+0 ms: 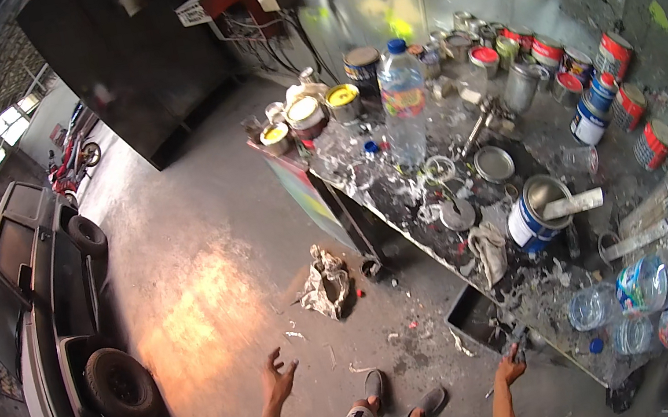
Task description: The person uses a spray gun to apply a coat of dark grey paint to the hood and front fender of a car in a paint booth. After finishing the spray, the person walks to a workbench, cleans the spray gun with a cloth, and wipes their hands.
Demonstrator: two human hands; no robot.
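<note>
Two hands reach out: your left hand hangs over the floor, fingers spread and empty; your right hand grasps a small dark tool at the table's near edge, below the open blue-and-white paint can holding a stir stick.

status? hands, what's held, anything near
Left hand open, empty, over floor. Right hand shut on small dark tool at table edge. Open drawer and plastic bottles close by.

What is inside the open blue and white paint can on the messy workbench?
A flat pale stirring stick rests across the blue and white paint can, over its open mouth. Its inside looks dark and grey; any paint level is hidden by shadow and the stick.
</note>
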